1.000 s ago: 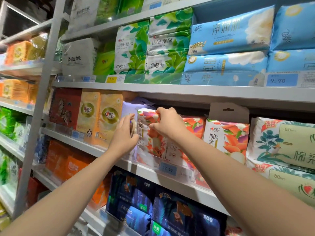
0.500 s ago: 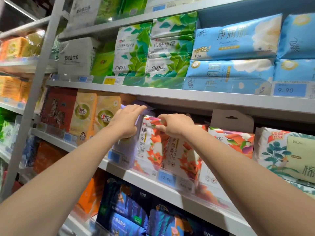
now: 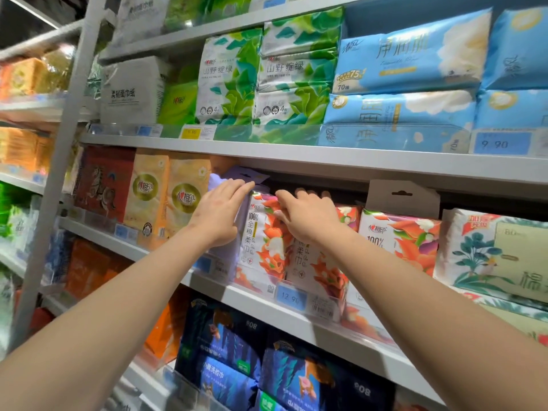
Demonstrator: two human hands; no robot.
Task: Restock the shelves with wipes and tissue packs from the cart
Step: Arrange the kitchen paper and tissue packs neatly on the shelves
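Two bare forearms reach up from the bottom corners of the frame toward the middle shelf (image 3: pixel 100 234). Below them, in the lower centre, dark blue packs (image 3: pixel 225 351) fill the shelf underneath.

The left grip (image 3: pixel 219 215) is open, its fingers straight and together. It lies flat against the face of a purple pack (image 3: pixel 225 259) that stands upright at centre frame. The fingertips reach the pack's top edge, just under the upper shelf (image 3: pixel 326 161).

The right grip (image 3: pixel 310 219) sits just right of it. Its fingers curl over the top of the orange-flowered pack (image 3: pixel 264 247) and the thumb is at the front, so it pinches that pack's upper edge. This pack stands upright on the middle shelf, touching the purple pack on its left. A second orange-flowered pack (image 3: pixel 314 262) stands on its right. A blue price label (image 3: pixel 292 296) reading 12.90 is clipped to the rail in front of them.

Further right stands a third pack of the same print (image 3: pixel 397 235) with a grey card hang tab (image 3: pixel 403 197) above it. Beyond that is a pale pack printed with a green plant (image 3: pixel 498 250). Left of the purple pack stand two yellow packs (image 3: pixel 166 197) and a red pack (image 3: pixel 103 185).

On the upper shelf are a white pack (image 3: pixel 133 90), green-leaf packs (image 3: pixel 267 78) and stacked light blue packs (image 3: pixel 409 84). A grey upright post (image 3: pixel 65 173) divides this bay from blurred orange and green stock at the far left.
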